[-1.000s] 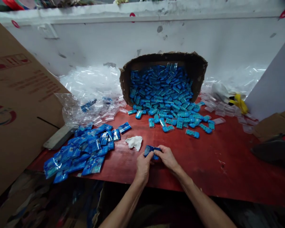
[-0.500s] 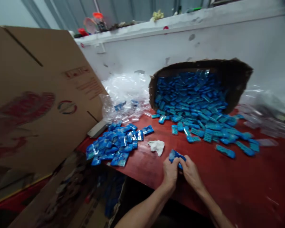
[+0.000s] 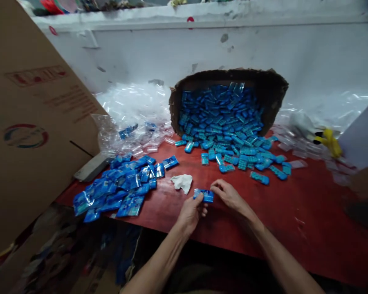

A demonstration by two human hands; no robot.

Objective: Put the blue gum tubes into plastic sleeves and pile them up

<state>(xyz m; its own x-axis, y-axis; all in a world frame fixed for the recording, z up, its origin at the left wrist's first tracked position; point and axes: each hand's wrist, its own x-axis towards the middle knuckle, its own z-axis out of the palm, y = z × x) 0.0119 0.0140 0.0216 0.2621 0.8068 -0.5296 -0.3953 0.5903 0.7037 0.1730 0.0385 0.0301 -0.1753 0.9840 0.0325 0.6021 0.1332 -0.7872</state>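
Near white cloth, left hand pinches blue packet, right hand loosely curled, empty.

Packets on table at left, carton at back, pieces inside

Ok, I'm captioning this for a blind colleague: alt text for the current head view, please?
A person's left hand holds a small blue plastic packet over a red tabletop, the right hand close beside it. Shiny blue plastic packets are heaped at left; behind, an open brown cardboard box spills small blue-and-teal pieces.
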